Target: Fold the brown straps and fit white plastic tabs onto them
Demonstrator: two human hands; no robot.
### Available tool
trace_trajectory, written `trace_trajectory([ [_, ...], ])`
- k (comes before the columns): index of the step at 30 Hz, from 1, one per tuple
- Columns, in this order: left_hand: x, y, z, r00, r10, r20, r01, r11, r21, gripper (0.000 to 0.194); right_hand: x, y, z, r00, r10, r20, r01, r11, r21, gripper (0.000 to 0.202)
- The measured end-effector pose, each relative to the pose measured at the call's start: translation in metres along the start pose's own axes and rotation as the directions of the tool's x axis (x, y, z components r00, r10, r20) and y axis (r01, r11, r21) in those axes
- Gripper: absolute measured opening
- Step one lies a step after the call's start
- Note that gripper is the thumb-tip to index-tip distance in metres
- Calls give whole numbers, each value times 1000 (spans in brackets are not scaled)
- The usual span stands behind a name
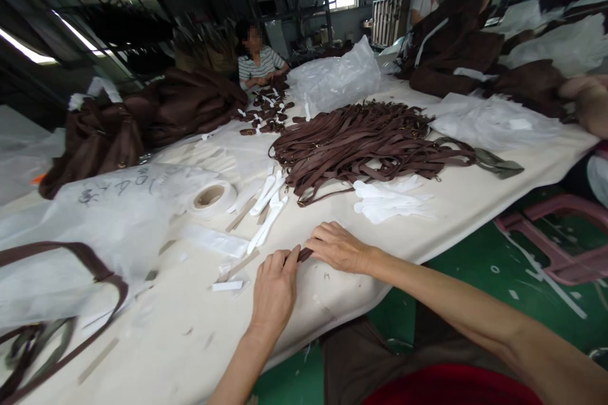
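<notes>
Both my hands meet at the near edge of the cream-covered table (190,335), closed on a short piece of brown strap (304,254). My left hand (276,281) grips its left end and my right hand (338,247) pinches the other end; most of the piece is hidden by my fingers. Just beyond my hands lie white strips (270,212) with thin brown-grey strips among them. A big heap of brown straps (351,142) with metal buckles spreads farther back. In front of that heap rests a pile of white gloves or glove-like pieces (392,199).
A tape roll (212,197) and a plastic bag with writing (109,221) lie left. Brown bags (95,139) stand behind them. Across the table sits a person in a striped shirt (259,66); others stand back right. A pink stool (560,237) is on the green floor.
</notes>
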State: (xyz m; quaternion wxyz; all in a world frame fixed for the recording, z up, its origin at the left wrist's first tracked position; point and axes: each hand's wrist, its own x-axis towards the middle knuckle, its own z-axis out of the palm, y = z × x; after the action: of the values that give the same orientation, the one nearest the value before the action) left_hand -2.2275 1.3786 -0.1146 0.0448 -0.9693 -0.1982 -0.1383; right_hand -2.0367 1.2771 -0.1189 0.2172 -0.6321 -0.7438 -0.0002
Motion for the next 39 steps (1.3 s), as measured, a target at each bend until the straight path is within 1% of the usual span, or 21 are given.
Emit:
trace_trajectory([
  [2,-3,2,8,995,18,-96,-18,1000,4,38,-3,-1,4,999,52,14,-52,999,-1,17],
  [3,-6,4,13,993,21,-116,-20,1000,6,38,-5,-1,6,996,82,30,-82,997,8,17],
  [6,-9,9,22,994,-6,-110,6,1000,0,37,-13,-3,6,991,126,54,-130,988,82,19],
  [8,-7,9,24,995,-13,-100,11,1000,-13,36,-25,0,-2,993,114,19,-116,981,157,20],
  [10,-4,9,23,995,-12,-101,10,1000,-23,35,-47,8,-15,986,150,-74,-133,972,192,22],
  [11,-3,9,22,994,-13,-105,10,1000,-27,35,-60,15,-23,971,200,-131,-173,967,189,23],
  [12,-1,9,21,994,-15,-108,12,999,-31,35,-74,24,-31,945,270,-184,-239,955,174,24],
  [14,0,10,20,994,-27,-109,23,999,-37,36,-100,46,-48,866,428,-259,-413,904,112,28],
  [15,0,11,20,993,-35,-109,31,999,-36,36,-109,57,-55,825,497,-268,-499,864,65,28],
  [17,0,13,20,992,-49,-113,46,998,-31,36,-120,76,-68,759,609,-230,-635,771,-53,21],
  [19,-1,14,19,990,-58,-125,56,998,-22,36,-121,90,-76,726,674,-141,-688,709,-153,16],
  [21,-2,15,19,989,-68,-130,66,998,-14,36,-118,97,-81,733,679,-45,-674,715,-186,9],
  [23,-3,15,20,990,-82,-118,81,997,-13,36,-116,101,-84,765,644,24,-633,757,-162,8],
  [25,-2,15,20,989,-99,-106,98,995,-19,36,-115,105,-87,779,624,58,-614,778,-130,4],
  [28,-1,15,19,990,-105,-99,102,994,-33,36,-115,113,-91,780,619,87,-611,785,-102,6],
  [30,-1,16,17,989,-111,-94,107,993,-43,37,-115,118,-93,796,595,111,-589,804,-83,3],
  [32,-1,17,15,988,-121,-91,116,992,-58,37,-114,121,-93,814,568,124,-564,823,-69,7],
  [34,-1,18,14,988,-129,-89,122,989,-78,36,-113,122,-94,825,552,121,-551,833,-44,10],
  [36,-1,17,15,987,-138,-88,128,986,-104,37,-112,124,-97,840,536,80,-540,841,34,12],
  [37,-1,16,16,986,-146,-83,136,983,-121,38,-110,126,-101,851,524,42,-525,846,91,13],
  [39,2,14,15,981,-183,-69,169,970,-173,42,-105,129,-113,862,501,-75,-477,852,216,15],
])
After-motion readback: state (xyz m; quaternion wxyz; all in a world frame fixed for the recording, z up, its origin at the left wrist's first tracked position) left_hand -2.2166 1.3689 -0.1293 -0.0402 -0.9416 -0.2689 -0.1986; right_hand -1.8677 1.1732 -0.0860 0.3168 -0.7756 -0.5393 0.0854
